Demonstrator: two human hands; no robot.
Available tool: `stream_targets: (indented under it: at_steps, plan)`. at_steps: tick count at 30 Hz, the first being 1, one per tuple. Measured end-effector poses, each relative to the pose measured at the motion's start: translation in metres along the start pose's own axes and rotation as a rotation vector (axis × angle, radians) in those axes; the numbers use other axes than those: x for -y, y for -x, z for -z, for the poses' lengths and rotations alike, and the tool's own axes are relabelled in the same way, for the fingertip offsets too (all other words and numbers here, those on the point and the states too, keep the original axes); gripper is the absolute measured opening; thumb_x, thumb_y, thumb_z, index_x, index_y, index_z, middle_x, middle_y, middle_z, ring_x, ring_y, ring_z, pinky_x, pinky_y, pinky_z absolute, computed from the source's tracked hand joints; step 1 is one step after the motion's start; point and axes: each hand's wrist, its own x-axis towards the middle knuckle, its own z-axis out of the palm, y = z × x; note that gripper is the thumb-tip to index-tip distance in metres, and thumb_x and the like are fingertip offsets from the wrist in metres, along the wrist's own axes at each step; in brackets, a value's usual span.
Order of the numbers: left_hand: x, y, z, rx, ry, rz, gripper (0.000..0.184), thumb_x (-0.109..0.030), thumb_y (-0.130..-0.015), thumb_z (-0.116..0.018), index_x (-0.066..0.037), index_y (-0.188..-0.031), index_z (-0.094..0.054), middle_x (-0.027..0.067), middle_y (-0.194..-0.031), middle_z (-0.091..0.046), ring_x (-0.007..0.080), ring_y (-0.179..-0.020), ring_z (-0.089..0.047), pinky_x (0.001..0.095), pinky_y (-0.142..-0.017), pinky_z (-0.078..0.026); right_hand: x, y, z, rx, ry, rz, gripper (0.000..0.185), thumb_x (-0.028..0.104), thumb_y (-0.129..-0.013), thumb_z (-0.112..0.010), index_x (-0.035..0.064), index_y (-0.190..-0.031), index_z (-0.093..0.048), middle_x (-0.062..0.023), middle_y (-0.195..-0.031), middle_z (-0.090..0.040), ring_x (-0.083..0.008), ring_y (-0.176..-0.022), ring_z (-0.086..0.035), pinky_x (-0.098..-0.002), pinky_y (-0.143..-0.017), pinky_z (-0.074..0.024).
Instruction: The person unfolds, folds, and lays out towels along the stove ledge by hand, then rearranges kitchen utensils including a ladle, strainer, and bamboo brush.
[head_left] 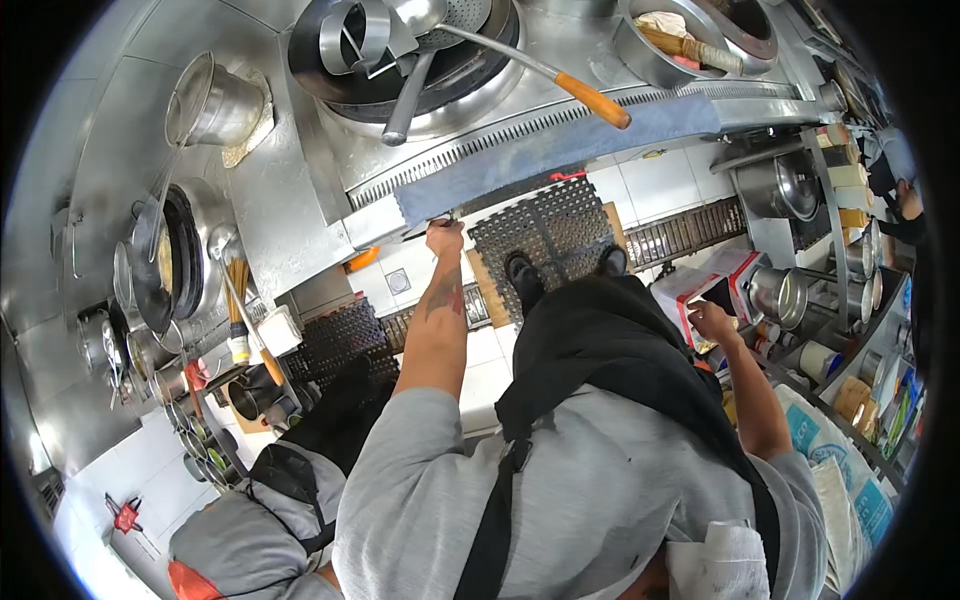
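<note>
My left hand (445, 237) reaches down to the front of the stove, just under the blue cloth (560, 150) that hangs along its edge. Its fingers are closed around something small and dark that I cannot make out. Out to the right, my right hand (712, 322) is at a red-and-white box (685, 290) with a dark opening. Those fingers are curled, and whatever is in them is hidden. A metal pot (778, 297) stands close beyond that hand.
A wok (340, 90) on the stove holds a ladle (585, 100) and strainers. Left of it are a metal pot (205, 100) and a second wok (185, 260). A co-worker (250, 520) stands close at my left. A black rubber mat (545, 235) lies underfoot; shelves (850, 380) line the right.
</note>
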Motion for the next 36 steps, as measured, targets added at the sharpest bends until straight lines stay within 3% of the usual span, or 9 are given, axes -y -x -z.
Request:
stream_targets:
  at_steps: [6,9,12,13,16,19,24,31,36]
  plan:
    - [-0.018,0.007,0.021,-0.157,0.028,0.033,0.025,-0.018,-0.068,-0.089,-0.004,-0.083,-0.075,0.0127,-0.077,-0.074,0.0236,-0.074,-0.073,0.0333,-0.071,-0.057,-0.022,0.019,-0.017,-0.004,0.124,0.001,0.043,0.025,-0.087,-0.059,0.0011,-0.121,-0.066,-0.0223,-0.100,-0.073,-0.0341,-0.097,-0.071,-0.0421,-0.087,-0.0546]
    - [-0.008,-0.002,0.032,-0.108,0.799,0.350,0.026,-0.009,-0.077,-0.083,0.006,-0.093,-0.069,0.0137,-0.089,-0.070,0.0231,-0.070,-0.066,0.0300,-0.059,-0.058,-0.029,0.024,-0.019,0.012,-0.056,-0.114,0.041,0.024,-0.086,-0.060,0.0028,-0.119,-0.068,-0.0216,-0.101,-0.073,-0.0340,-0.096,-0.072,-0.0408,-0.089,-0.0546]
    - [0.000,-0.013,0.039,-0.082,1.183,0.610,0.026,-0.007,-0.081,-0.079,0.007,-0.095,-0.063,0.0157,-0.098,-0.065,0.0247,-0.074,-0.064,0.0289,-0.057,-0.061,-0.093,0.008,-0.054,-0.013,-0.100,-0.121,0.040,0.024,-0.086,-0.059,0.0019,-0.118,-0.069,-0.0217,-0.102,-0.073,-0.0320,-0.091,-0.073,-0.0392,-0.087,-0.0557]
    - [-0.031,0.004,0.054,-0.138,1.200,0.754,0.024,-0.006,-0.082,-0.078,0.007,-0.091,-0.061,0.0153,-0.098,-0.061,0.0235,-0.078,-0.062,0.0276,-0.060,-0.063,-0.123,-0.001,-0.069,0.028,-0.184,-0.089,0.034,0.015,-0.093,-0.059,-0.0015,-0.122,-0.066,-0.0181,-0.091,-0.072,-0.0205,-0.072,-0.073,-0.0337,-0.054,-0.0572]
    - [-0.050,0.014,0.035,-0.322,1.325,0.888,0.021,-0.005,-0.080,-0.078,0.002,-0.086,-0.058,0.0095,-0.087,-0.059,0.0205,-0.074,-0.060,0.0263,-0.058,-0.059,-0.097,0.013,-0.055,0.107,-0.108,-0.120,0.033,0.015,-0.093,-0.058,-0.0028,-0.120,-0.066,-0.0181,-0.088,-0.073,-0.0211,-0.074,-0.074,-0.0358,-0.059,-0.0582]
    - [-0.020,0.016,0.019,-0.317,1.123,0.552,0.016,-0.001,-0.080,-0.074,-0.002,-0.084,-0.058,0.0065,-0.081,-0.060,0.0174,-0.072,-0.058,0.0282,-0.057,-0.052,-0.082,0.017,-0.042,0.064,0.013,-0.036,0.036,0.016,-0.093,-0.056,-0.0032,-0.121,-0.066,-0.0196,-0.088,-0.074,-0.0223,-0.074,-0.075,-0.0367,-0.068,-0.0584]
    - [-0.043,0.027,0.024,-0.447,1.422,0.463,0.011,0.002,-0.081,-0.069,-0.002,-0.083,-0.059,0.0059,-0.081,-0.062,0.0166,-0.073,-0.057,0.0290,-0.061,-0.050,-0.016,0.023,-0.002,0.023,-0.111,-0.105,0.038,0.021,-0.087,-0.057,-0.0013,-0.116,-0.068,-0.0204,-0.099,-0.074,-0.0311,-0.087,-0.074,-0.0388,-0.083,-0.0565]
    - [-0.073,0.052,0.060,-0.396,1.627,0.660,0.017,-0.003,-0.086,-0.070,0.006,-0.094,-0.059,0.0103,-0.092,-0.062,0.0194,-0.076,-0.062,0.0279,-0.070,-0.059,-0.035,0.015,-0.013,-0.015,0.020,0.013,0.037,0.023,-0.090,-0.059,-0.0005,-0.117,-0.068,-0.0226,-0.095,-0.073,-0.0265,-0.070,-0.073,-0.0389,-0.073,-0.0579]
    - [-0.050,0.034,0.046,-0.296,1.756,0.510,0.019,-0.007,-0.087,-0.069,0.005,-0.098,-0.059,0.0087,-0.092,-0.061,0.0193,-0.083,-0.061,0.0293,-0.073,-0.060,-0.070,0.004,-0.030,-0.019,0.013,0.064,0.034,0.020,-0.091,-0.058,0.0009,-0.117,-0.070,-0.0222,-0.090,-0.073,-0.0236,-0.067,-0.073,-0.0380,-0.065,-0.0590]
